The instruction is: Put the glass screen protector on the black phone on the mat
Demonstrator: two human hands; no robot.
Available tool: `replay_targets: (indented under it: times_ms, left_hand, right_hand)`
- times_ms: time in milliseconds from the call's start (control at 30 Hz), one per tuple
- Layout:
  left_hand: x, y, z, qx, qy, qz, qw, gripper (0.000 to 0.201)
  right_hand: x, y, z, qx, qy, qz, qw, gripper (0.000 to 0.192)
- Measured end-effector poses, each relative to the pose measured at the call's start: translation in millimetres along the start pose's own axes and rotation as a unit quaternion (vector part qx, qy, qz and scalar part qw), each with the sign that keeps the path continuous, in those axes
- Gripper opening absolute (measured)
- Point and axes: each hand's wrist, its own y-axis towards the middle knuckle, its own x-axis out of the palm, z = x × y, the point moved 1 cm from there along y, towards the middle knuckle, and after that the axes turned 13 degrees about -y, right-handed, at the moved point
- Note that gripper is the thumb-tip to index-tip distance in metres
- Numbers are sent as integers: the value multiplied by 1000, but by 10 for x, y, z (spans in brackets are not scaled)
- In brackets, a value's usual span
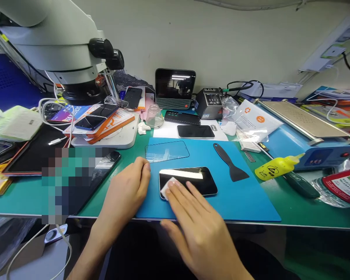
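A black phone (pixel 198 179) lies screen up on a blue mat (pixel 245 198). My right hand (pixel 192 217) presses a small white wipe (pixel 167 188) flat onto the phone's left end with its fingertips. Just left of the phone, my left hand (pixel 128 190) rests on the mat's edge, fingers curled, holding nothing that I can see. A clear screen protector (pixel 167 151) lies on the mat behind my left hand. A black plastic scraper (pixel 230 162) lies to the right of the phone.
A microscope (pixel 61 50) stands at the back left over a white base with stacked phones. A yellow squeeze bottle (pixel 275 166) lies right of the mat, beside a blue heating machine (pixel 309 144). More phones, a small screen and a control box line the back.
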Motion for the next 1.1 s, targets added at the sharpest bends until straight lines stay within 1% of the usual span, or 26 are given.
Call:
replay_targets:
  times_ms: [100,167,233,300,367,433,500,600,667,700,767,867,933,967,1033,1100]
  left_hand:
    - [-11,7,11,-9,4,-2,1000,25]
    - [-16,8,11,-9,1,0,1000,25]
    - [-13,6,2,-5,-5,1,1000,25]
    - [-6,4,-10,-1,-8,2,1000,25]
    - [2,5,-16,1,-6,4,1000,25]
    - [6,9,-15,0,-6,5,1000,26]
    - [7,15,-9,-2,-4,1,1000,26]
    - [4,13,-11,-2,-7,-6,1000,27]
    - [0,3,-23,-4,-12,-5,1000,28]
    - [-2,-2,-32,-7,-15,-4,1000,28]
    - [-4,-11,-46,-15,-18,-4,1000,29]
    - [-7,-14,-54,-30,-26,-12,999,30]
    - [-8,-12,-48,-45,-27,-18,998,32]
    - [-10,-11,-43,-53,-25,-21,998,33]
    - [-11,-9,-34,-63,-20,-25,998,34]
    - [-10,-7,-29,-67,-17,-29,997,34]
  right_hand:
    - [13,12,192,38,-56,-8,998,46]
    - [83,116,213,62,-65,-26,996,51]
    - [142,222,127,53,-33,-39,997,56]
    - [142,256,-4,26,-3,-43,999,60]
    - [79,196,-97,-7,13,-41,999,59]
    - [-2,89,-101,-33,20,-38,999,55]
    - [-45,16,-35,-26,9,-24,999,51]
    - [23,54,25,30,-21,-12,999,51]
    - [122,127,-35,47,-29,-14,998,57]
    - [169,152,-90,46,-28,-16,998,60]
    - [222,145,-204,47,-29,1,998,64]
    - [162,-19,-259,22,-47,39,998,66]
    - [52,-168,-158,12,-61,41,997,61]
    - [-6,-230,-73,20,-68,33,997,56]
    - [-91,-296,115,57,-89,15,994,48]
    - [-101,-281,237,96,-111,4,989,46]
